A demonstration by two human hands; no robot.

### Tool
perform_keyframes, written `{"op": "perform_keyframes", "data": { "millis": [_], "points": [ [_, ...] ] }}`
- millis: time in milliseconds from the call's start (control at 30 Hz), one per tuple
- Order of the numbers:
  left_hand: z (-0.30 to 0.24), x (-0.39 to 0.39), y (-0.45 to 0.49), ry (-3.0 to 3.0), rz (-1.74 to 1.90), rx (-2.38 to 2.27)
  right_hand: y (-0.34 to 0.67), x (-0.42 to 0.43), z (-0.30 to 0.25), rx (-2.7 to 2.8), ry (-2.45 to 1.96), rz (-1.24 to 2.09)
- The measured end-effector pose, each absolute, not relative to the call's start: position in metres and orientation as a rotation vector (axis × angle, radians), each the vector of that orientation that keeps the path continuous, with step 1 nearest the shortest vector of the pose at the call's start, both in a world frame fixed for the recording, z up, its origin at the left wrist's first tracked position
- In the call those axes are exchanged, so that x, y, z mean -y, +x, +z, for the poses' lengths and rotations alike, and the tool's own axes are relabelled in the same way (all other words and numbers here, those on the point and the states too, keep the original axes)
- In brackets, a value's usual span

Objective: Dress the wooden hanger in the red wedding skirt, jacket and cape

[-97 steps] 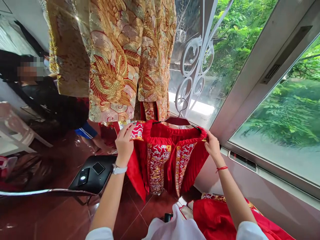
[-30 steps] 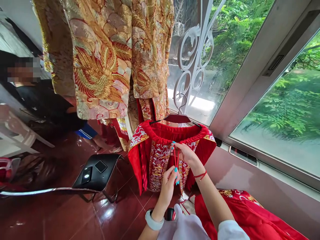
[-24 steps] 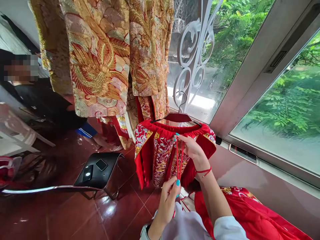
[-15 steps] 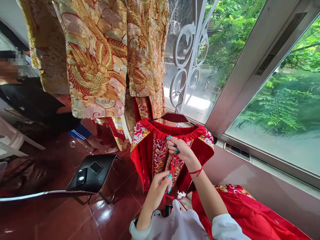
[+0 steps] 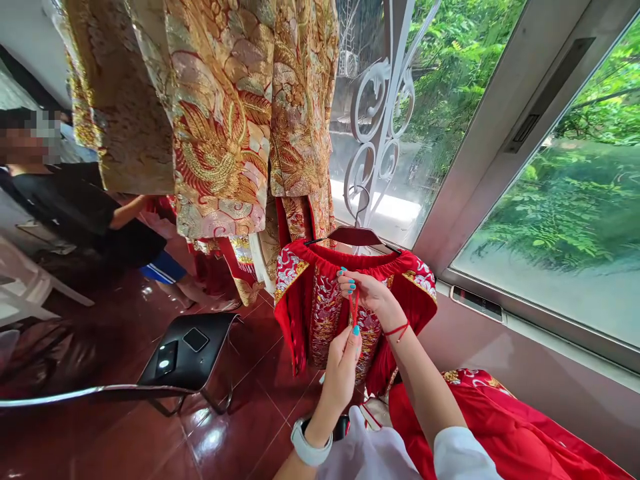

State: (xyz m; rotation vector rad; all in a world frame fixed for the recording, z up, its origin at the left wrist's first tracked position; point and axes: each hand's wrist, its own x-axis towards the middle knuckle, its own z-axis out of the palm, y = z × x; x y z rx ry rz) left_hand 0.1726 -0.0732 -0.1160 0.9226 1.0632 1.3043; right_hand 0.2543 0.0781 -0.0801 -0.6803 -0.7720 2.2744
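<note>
red skirt (image 5: pixel 323 317) hangs from the hanger (image 5: pixel 356 235) beside the window (image 5: pixel 555 233); your left hand (image 5: pixel 341 360) pinches the red cord (image 5: pixel 355 311) between its fingers, your right hand (image 5: pixel 370 292) grips it near the waistband (image 5: pixel 327 259). draw gently and evenly.

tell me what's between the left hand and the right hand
In the head view, a length of red cord runs between the left hand and the right hand, with the red garment behind it.

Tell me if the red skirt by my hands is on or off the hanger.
On: the red skirt hangs below the hanger, whose two ends meet the waistband.
</note>
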Motion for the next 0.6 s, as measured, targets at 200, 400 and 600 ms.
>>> {"op": "perform_keyframes", "data": {
  "millis": [200, 400, 600],
  "points": [
    [-0.117, 0.092, 0.179, 0.929, 1.316, -1.112, 0.253, -0.083, -0.065, 0.651, -0.632, 2.288],
    [-0.150, 0.078, 0.173, 0.920, 1.224, -1.136, 0.256, -0.091, -0.081, 0.688, -0.692, 2.271],
    [-0.170, 0.036, 0.130, 1.070, 0.886, -0.893, 0.262, -0.096, -0.090, 1.045, -0.753, 2.203]
  ]
}}
